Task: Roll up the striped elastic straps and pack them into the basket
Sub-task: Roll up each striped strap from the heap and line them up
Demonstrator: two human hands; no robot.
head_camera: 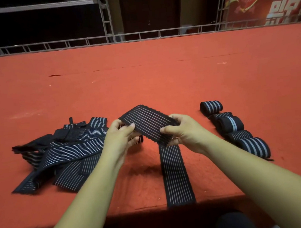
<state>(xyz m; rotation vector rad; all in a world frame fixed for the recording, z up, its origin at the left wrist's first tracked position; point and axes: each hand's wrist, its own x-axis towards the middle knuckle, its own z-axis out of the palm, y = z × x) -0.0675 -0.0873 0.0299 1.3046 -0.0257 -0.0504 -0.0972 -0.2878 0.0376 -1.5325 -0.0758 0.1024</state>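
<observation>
I hold a black elastic strap with thin white stripes point(147, 123) above the red surface. My left hand point(121, 135) pinches its left edge and my right hand point(181, 131) grips its right edge. The rest of the strap hangs down from my right hand and runs along the surface to its front edge. A heap of unrolled striped straps point(63, 153) lies to the left of my left hand. Several rolled straps point(229, 122) stand in a row to the right of my right hand. No basket is in view.
The red carpeted surface point(142, 74) stretches far back to a grey metal truss rail point(138, 35). A red banner point(271, 3) stands at the back right. The surface's front edge point(101, 218) drops off just before my knees.
</observation>
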